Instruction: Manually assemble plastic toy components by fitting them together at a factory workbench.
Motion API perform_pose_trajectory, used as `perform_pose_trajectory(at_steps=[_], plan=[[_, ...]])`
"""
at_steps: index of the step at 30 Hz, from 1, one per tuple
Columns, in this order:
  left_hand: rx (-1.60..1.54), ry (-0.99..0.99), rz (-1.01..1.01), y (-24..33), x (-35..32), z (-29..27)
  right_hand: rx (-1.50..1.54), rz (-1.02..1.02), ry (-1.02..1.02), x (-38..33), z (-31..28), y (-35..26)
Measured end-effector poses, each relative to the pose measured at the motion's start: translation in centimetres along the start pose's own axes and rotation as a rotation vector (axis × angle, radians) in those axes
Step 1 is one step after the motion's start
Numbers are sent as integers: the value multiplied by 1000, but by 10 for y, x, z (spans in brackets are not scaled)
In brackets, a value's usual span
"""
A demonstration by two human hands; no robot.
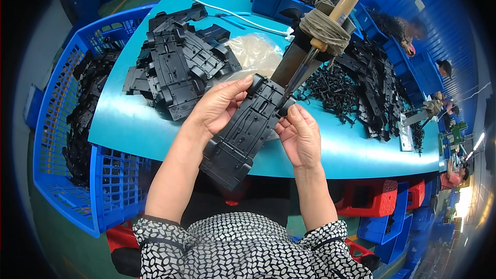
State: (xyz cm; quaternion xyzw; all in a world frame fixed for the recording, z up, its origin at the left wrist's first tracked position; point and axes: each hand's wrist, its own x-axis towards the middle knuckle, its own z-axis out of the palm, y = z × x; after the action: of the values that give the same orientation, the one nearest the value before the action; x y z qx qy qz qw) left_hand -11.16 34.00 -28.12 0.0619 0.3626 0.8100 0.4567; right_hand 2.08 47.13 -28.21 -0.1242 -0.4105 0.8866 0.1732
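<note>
At left, a blue basket (96, 191) holds black parts; beside it, black plastic bases (168, 67) are heaped on the tabletop (119, 129). The left hand (219, 106) and right hand (299, 134) grip one base (245, 126) between them, tilted above the near edge. The step seems to be working its far end at the cloth-wrapped tool (325, 28); that calls for steady alignment. Small parts (330, 90) lie right.

Red stool (381, 195) under turquoise table (330, 160)
</note>
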Motion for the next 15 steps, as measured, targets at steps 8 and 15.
perform_pose_trajectory(at_steps=[8,15], plan=[[5,-17,0,0,0,0,-13,-7,-7,-1,4,-2],[20,4,4,0,1,-2,-15,-8,-18,0,2,-1]])
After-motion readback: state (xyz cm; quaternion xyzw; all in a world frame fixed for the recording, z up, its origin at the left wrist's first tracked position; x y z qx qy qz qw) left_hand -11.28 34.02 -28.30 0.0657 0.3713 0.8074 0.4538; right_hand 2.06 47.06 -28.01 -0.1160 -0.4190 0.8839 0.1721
